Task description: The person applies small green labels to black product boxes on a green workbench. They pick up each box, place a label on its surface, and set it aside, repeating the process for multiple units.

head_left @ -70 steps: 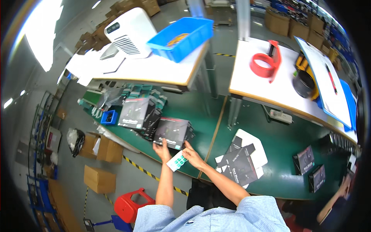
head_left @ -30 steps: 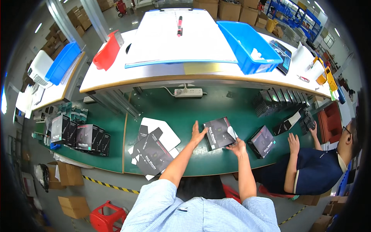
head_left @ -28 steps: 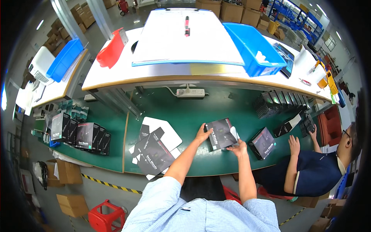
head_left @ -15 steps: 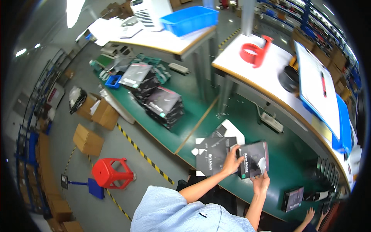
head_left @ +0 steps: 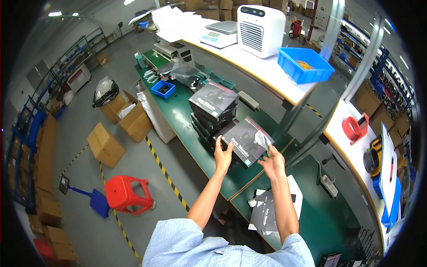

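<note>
- Plainly, the green bench [head_left: 182, 127] spreads widest, running from the upper middle to the lower right, where the lower edge cuts it off and dark boxes [head_left: 330, 259] show only in part.
- A white-topped table [head_left: 267, 73] crosses the upper middle and hides part of the bench behind its front edge.
- The red stool [head_left: 119, 193] stands on the floor at lower left.
- The stack of black boxes [head_left: 212, 99] sits at the centre; its lower layers are partly covered, so their number is hard to tell.
- Flattened cartons [head_left: 265, 214] lie at lower middle right, partly hidden behind the right forearm.
- The held box [head_left: 242, 139], black, is tilted just right of centre, overlapping the stack; whether the two touch cannot be told.
- The left hand [head_left: 223, 156] grips its lower left edge, thumb in front, other fingers partly hidden.
- The right hand [head_left: 273, 164] grips its right side, fingertips hard to separate from the edge.
- A pale patch [head_left: 261, 140] on the box beside those fingertips could be glare or something thin; it is unclear which.
</note>
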`<action>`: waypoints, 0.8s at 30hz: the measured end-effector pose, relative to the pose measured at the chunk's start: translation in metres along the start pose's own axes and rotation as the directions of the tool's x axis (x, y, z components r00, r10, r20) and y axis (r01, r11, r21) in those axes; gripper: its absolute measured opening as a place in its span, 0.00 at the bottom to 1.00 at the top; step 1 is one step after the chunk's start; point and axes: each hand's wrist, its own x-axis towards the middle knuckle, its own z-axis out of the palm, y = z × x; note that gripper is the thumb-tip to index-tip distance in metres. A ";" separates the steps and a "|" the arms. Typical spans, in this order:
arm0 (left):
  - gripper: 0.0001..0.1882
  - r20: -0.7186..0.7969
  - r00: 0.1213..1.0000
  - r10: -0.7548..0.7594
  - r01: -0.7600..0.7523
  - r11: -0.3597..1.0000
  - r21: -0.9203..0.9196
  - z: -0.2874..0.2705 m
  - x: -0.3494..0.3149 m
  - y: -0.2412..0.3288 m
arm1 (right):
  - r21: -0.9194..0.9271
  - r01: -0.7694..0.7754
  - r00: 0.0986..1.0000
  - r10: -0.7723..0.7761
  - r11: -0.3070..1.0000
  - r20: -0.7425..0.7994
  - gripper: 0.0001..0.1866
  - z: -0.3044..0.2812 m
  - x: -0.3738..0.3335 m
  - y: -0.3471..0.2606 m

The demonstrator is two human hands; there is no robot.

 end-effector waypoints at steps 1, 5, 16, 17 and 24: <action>0.31 -0.011 1.000 -0.009 0.009 0.998 0.062 -0.001 0.013 -0.008 | 0.005 -0.006 1.000 0.006 1.000 -0.007 0.20 0.002 0.013 0.004; 0.33 -0.069 0.995 0.078 -0.071 0.992 0.100 0.003 0.042 -0.032 | 0.010 -0.029 0.996 0.030 1.000 -0.080 0.20 0.007 0.042 0.017; 0.23 -0.185 0.980 -0.077 0.050 0.988 -0.148 -0.018 0.035 -0.046 | 0.031 -0.026 0.999 0.027 0.999 -0.026 0.26 -0.002 0.054 0.013; 0.22 -0.216 0.972 -0.095 0.073 0.992 -0.105 -0.023 0.036 -0.053 | 0.034 -0.035 0.999 0.036 0.999 -0.035 0.28 -0.009 0.054 0.012; 0.27 0.015 0.935 -0.354 0.349 0.910 -0.223 -0.066 0.048 -0.117 | 0.038 -0.050 0.998 0.048 0.998 0.046 0.30 -0.020 0.052 0.013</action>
